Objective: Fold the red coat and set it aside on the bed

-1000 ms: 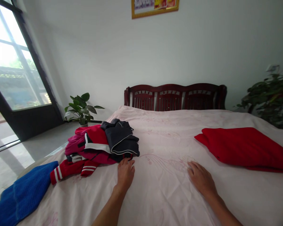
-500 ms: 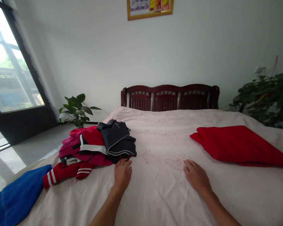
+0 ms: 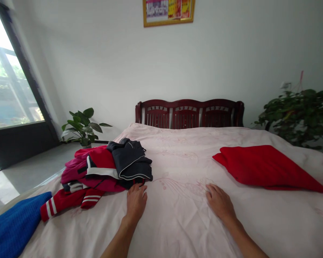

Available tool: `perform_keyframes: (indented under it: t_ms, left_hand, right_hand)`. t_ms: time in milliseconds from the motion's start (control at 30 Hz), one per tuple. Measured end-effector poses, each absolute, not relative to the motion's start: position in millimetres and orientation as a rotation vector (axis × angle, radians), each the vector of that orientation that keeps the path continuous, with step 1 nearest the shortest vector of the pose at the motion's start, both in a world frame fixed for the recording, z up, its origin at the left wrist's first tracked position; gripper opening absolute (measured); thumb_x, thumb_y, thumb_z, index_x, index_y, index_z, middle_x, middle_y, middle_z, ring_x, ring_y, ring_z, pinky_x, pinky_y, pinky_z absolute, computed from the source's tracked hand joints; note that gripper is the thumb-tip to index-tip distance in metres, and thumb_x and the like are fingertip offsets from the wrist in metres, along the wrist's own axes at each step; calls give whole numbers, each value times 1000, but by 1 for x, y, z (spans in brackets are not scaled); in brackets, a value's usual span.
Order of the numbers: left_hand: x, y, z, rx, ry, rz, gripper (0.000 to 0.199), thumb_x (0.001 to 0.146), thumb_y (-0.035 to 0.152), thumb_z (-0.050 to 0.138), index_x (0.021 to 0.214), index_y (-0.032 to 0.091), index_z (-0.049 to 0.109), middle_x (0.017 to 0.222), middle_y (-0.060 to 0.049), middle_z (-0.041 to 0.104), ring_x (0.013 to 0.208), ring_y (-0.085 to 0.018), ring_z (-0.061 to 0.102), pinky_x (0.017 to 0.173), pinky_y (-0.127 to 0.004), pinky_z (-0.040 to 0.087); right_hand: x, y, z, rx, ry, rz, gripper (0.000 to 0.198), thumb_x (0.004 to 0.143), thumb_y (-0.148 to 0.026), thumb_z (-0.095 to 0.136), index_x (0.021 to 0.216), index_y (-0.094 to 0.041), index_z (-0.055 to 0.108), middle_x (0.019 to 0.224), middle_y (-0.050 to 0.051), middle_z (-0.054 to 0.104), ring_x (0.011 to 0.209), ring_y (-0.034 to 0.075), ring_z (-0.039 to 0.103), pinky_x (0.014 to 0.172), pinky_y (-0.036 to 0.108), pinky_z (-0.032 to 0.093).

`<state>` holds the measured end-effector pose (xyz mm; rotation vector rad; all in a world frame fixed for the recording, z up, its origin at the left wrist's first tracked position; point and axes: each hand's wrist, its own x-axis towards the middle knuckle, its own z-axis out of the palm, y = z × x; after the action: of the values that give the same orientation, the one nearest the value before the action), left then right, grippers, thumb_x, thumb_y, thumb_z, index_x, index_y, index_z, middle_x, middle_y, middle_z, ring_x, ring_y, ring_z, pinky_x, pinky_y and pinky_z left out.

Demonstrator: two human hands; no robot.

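Observation:
My left hand [image 3: 136,202] lies on the pale pink bedsheet [image 3: 174,218], its fingertips at the near edge of a heap of clothes. Nothing is visibly gripped in it, and its fingers are stretched out. On top of that heap is a dark navy garment [image 3: 130,161] with white piping, beside a magenta garment [image 3: 74,170]. A red sleeve [image 3: 66,202] with white stripes sticks out at the front. My right hand [image 3: 220,202] rests on the sheet, fingers extended and holding nothing. The folded red garment [image 3: 263,166] lies beyond it to the right, apart from the hand.
At the near left lies a blue ribbed garment [image 3: 16,224]. A dark wooden headboard [image 3: 185,114] stands at the bed's far end. Potted plants flank the bed, one on the left [image 3: 82,125] and one on the right [image 3: 301,114]. A glass door [image 3: 13,86] is at far left.
The view has tilted up slightly and turned a little to the right. Both hands keep nearly the same places on the sheet, and the clothes lie as before.

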<state>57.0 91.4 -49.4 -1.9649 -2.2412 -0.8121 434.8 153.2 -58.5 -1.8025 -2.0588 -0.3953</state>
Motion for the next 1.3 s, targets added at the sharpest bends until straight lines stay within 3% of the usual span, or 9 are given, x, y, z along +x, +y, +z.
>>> perform_keyframes:
  t_ms: [400, 567, 700, 833, 967, 1067, 1133, 1300]
  left_hand:
    - [56, 95, -49, -1932, -2227, -774, 35, 85, 15, 51, 111, 24, 72, 125, -7, 66, 117, -28, 54, 98, -41, 40]
    - [52, 95, -46, -1830, -2076, -927, 31, 90, 19, 50, 109, 25, 73, 117, -6, 70, 109, -25, 58, 95, -39, 41]
    - [40, 104, -21, -1665, -1891, -1000, 31, 92, 21, 50, 114, 27, 71, 123, -5, 67, 120, -26, 53, 107, -41, 33]
    - [22, 131, 23, -1524, -1988, -962, 33, 94, 29, 47, 121, 26, 66, 126, -6, 63, 123, -25, 50, 108, -39, 33]
    - [2, 163, 53, -1415, -2307, -695, 67, 82, 47, 63, 143, 21, 48, 150, -18, 40, 140, -39, 30, 109, -55, 29]
    - [-12, 178, 59, -1513, -2469, -524, 78, 76, 37, 69, 147, 20, 41, 149, -23, 38, 135, -43, 35, 101, -58, 36]
    - [-21, 184, 62, -1531, -2512, -528, 68, 77, 27, 66, 142, 19, 47, 141, -24, 46, 129, -42, 43, 95, -55, 42]
    - [-39, 199, 88, -1516, -2627, -722, 29, 78, 16, 56, 103, 14, 69, 112, -22, 66, 108, -37, 62, 86, -46, 48]
  right_hand:
    - [434, 150, -56, -1804, -2059, -367, 39, 93, -21, 39, 121, -15, 65, 129, 12, 65, 120, 23, 59, 103, 35, 41]
    - [437, 151, -60, -1775, -2055, -362, 40, 93, -23, 38, 121, -16, 65, 129, 12, 64, 120, 25, 58, 102, 37, 42]
    - [442, 154, -68, -1720, -2045, -359, 41, 93, -24, 37, 121, -17, 65, 130, 12, 64, 120, 25, 58, 104, 38, 41]
    - [448, 157, -76, -1648, -2025, -335, 42, 92, -26, 38, 120, -16, 67, 127, 12, 65, 118, 26, 59, 105, 39, 42]
    - [450, 158, -78, -1627, -2006, -281, 43, 91, -26, 37, 119, -15, 68, 127, 13, 65, 118, 28, 60, 104, 42, 44]
    - [452, 158, -79, -1626, -1991, -241, 44, 91, -27, 36, 119, -14, 68, 127, 13, 65, 118, 28, 59, 104, 44, 44]
    - [452, 158, -79, -1622, -1981, -219, 45, 90, -28, 37, 119, -14, 68, 128, 13, 65, 118, 28, 59, 105, 44, 44]
    - [453, 158, -81, -1623, -1944, -150, 44, 87, -29, 39, 118, -17, 69, 128, 12, 65, 121, 28, 59, 106, 44, 43]
